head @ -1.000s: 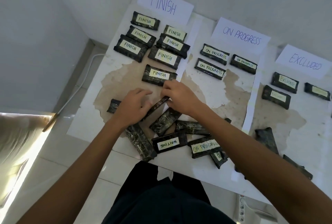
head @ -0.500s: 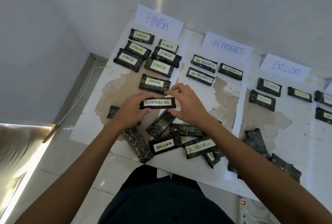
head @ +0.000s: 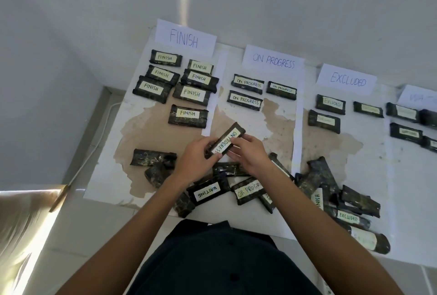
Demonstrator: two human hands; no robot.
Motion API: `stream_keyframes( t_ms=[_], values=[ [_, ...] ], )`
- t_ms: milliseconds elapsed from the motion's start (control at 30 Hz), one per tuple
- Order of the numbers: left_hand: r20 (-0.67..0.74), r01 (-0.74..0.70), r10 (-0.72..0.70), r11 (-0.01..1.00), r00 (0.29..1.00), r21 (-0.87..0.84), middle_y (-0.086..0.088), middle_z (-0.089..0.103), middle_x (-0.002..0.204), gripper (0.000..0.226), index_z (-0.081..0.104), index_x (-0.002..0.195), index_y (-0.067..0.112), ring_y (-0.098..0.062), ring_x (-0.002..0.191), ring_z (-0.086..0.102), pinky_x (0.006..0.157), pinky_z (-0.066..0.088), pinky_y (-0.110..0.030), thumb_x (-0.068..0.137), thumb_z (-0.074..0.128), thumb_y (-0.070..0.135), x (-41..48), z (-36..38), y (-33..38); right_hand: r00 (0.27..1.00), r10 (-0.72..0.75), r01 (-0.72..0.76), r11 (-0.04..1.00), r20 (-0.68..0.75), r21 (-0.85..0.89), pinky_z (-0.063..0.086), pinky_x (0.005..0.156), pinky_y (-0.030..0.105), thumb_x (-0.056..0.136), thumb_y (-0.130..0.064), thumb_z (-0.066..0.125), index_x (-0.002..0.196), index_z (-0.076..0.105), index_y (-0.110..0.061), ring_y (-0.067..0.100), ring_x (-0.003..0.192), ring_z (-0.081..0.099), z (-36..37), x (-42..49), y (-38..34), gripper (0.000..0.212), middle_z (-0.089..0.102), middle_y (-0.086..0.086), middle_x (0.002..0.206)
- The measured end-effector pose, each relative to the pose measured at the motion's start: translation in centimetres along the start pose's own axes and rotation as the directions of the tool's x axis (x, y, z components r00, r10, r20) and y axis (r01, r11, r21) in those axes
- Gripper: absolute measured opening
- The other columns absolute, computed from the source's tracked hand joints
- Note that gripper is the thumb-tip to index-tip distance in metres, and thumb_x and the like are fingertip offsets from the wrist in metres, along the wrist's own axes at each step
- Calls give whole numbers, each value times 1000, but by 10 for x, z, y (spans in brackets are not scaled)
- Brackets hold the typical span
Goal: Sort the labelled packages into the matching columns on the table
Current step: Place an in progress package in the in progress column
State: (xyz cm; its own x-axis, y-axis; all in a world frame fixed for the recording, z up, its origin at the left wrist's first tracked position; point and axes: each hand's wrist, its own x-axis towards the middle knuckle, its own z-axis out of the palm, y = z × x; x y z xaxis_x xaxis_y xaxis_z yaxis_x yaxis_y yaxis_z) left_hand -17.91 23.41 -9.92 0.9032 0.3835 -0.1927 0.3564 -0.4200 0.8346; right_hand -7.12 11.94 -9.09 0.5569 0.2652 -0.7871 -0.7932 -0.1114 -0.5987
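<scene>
The ON PROGRESS package (head: 224, 142) is now swung out of the level hold of half a second ago and is angled, its far end aimed up at the ON PROGRESS column (head: 276, 117). The label has been read, it seems, and the destination chosen. It is held over the desk (head: 146, 133), beyond the unsorted pile (head: 208, 191) and short of the three packages (head: 245, 100) already laid in that column (bare space is left beneath them for a fourth). The left hand (head: 197, 162) is wrapped round the near end, thumb laid across the label; the right hand (head: 250, 152) is curled along the package's right edge, gripping it. Both forearms are stretched forward from the bottom of the view, wrists kept close together. Placement is not yet made.
</scene>
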Motion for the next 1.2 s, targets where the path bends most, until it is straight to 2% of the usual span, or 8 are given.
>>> stream_keyframes(
  t_ms=[167, 267, 367, 567, 667, 800, 1067, 1200],
  values=[
    [52, 8, -7, 1000, 999, -16, 10, 61, 107, 37, 58, 122, 21, -1, 87, 58, 77, 49, -12, 86, 62, 14, 7, 22, 16, 996, -29, 25, 998, -81, -50, 56, 64, 34, 86, -4, 64, 124, 45, -6, 29, 93, 69, -17, 6, -8, 42, 67, 16, 110],
    [87, 22, -21, 1000, 996, -14, 3, 63, 112, 37, 58, 124, 20, -7, 88, 60, 81, 50, -21, 87, 60, 13, 16, 36, 24, 993, -73, 58, 984, -88, -168, 57, 66, 37, 78, -7, 74, 120, 46, -9, 29, 91, 69, -27, 13, -11, 51, 67, 16, 107],
    [140, 28, -29, 1000, 990, 10, 1, 63, 113, 37, 58, 124, 17, -10, 90, 60, 84, 50, -25, 88, 58, 10, 29, 48, 33, 983, -159, 115, 924, -94, -365, 58, 81, 41, 73, -7, 76, 120, 51, -11, 25, 92, 68, -41, 23, -22, 54, 68, 11, 104],
    [167, -24, -5, 984, 986, 175, -9, 58, 120, 36, 56, 125, 11, -21, 108, 55, 92, 41, -28, 88, 56, 11, 88, 71, 34, 926, -368, 307, 600, 86, -739, 48, 70, 20, 83, -3, 64, 119, 62, -14, 15, 92, 62, -80, 53, -75, 38, 67, 1, 108],
    [144, -59, 14, 947, 990, 315, -12, 54, 123, 38, 55, 125, 10, -28, 113, 50, 97, 41, -38, 88, 55, 13, 117, 82, 31, 907, -383, 341, 426, 174, -838, 47, 77, 25, 86, -6, 61, 128, 52, -15, 15, 96, 56, -101, 78, -107, 44, 57, -1, 108],
    [54, -44, 21, 878, 998, 477, -15, 52, 124, 42, 54, 126, 10, -34, 111, 48, 93, 44, -45, 84, 57, 14, 134, 97, 24, 900, -343, 362, 248, 268, -899, 44, 95, 51, 86, -7, 57, 119, 53, -24, 26, 103, 58, -123, 119, -133, 37, 62, 3, 119],
    [8, 14, -23, 822, 1000, 569, -17, 48, 124, 44, 56, 120, 7, -38, 112, 44, 87, 44, -48, 77, 62, 12, 132, 117, 15, 792, -396, 512, 15, 465, -859, 40, 96, 33, 82, -7, 65, 131, 53, -10, 27, 110, 47, -148, 158, -120, 51, 49, 14, 118],
    [-6, 7, -4, 817, 1000, 577, -17, 50, 121, 43, 57, 119, 7, -38, 108, 46, 85, 45, -46, 77, 62, 12, 133, 118, 14, 752, -449, 499, -90, 483, -862, 41, 94, 41, 84, -11, 64, 133, 52, -9, 32, 108, 41, -149, 164, -112, 51, 46, 17, 116]
  ],
)
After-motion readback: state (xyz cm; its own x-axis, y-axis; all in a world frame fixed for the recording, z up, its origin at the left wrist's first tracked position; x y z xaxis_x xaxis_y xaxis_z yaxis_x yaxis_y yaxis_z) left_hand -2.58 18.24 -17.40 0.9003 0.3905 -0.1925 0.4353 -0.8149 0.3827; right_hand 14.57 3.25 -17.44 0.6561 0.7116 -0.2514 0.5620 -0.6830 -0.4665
